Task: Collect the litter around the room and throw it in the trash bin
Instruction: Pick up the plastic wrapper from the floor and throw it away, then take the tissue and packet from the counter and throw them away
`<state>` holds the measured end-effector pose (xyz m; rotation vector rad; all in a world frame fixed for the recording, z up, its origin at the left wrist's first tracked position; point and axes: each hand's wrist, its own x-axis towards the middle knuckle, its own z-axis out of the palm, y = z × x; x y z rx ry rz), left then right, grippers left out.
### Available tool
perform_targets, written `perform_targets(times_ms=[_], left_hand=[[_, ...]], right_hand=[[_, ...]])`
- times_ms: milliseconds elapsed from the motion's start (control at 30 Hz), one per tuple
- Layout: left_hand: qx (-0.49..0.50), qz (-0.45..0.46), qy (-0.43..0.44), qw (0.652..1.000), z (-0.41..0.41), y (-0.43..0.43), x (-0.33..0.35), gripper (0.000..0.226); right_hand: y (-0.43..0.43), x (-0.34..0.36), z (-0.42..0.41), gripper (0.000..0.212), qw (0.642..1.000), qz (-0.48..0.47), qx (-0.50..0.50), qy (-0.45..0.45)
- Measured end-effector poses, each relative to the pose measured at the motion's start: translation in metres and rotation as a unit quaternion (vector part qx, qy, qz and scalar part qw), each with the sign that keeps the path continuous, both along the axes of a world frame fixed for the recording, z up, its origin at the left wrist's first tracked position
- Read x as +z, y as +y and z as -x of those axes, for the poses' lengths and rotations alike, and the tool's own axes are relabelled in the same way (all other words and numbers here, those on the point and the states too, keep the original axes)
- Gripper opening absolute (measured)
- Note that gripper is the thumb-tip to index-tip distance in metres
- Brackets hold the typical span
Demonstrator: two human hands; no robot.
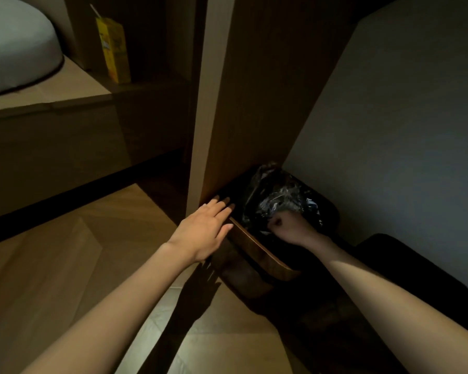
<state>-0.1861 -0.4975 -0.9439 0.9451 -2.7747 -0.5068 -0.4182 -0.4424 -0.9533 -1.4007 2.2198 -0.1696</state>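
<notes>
Black bin liner [276,201]: crinkling, thin, soft; take its rim
Left hand [206,229]: lying open, flat
Right hand [289,228]: fisting inside trash bin [257,248], contents unclear

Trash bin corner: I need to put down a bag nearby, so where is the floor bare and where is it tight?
Bare floor lies left of the left hand, below the bed base. The bin is wedged between wood panel and wall, with the right hand over it.
</notes>
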Motion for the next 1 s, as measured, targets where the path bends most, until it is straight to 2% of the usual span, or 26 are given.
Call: perform_targets(times_ms=[267, 500, 667, 833, 1000], left_hand=[[0.074, -0.053, -0.049, 0.995, -0.031, 0.040, 0.085, 0.053], [0.160, -0.074, -0.053, 0.983, -0.081, 0.076, 0.198, 0.049], [0.250, -0.112, 0.005, 0.962, -0.115, 0.108, 0.309, 0.045], [0.295, -0.080, 0.048, 0.951, -0.144, 0.131, 0.429, 0.044], [0.296, -0.022, 0.075, 0.952, -0.162, 0.139, 0.531, 0.044]], right_hand=[[0.044, 0.095, -0.065, 0.016, 0.995, 0.071, -0.050, -0.055], [0.071, 0.211, -0.136, 0.023, 0.990, 0.030, 0.012, -0.138], [0.080, 0.317, -0.179, 0.024, 0.986, 0.024, 0.081, -0.142], [0.091, 0.439, -0.201, 0.025, 0.981, 0.065, 0.124, -0.136], [0.108, 0.537, -0.206, 0.025, 0.979, 0.105, 0.129, -0.119]])
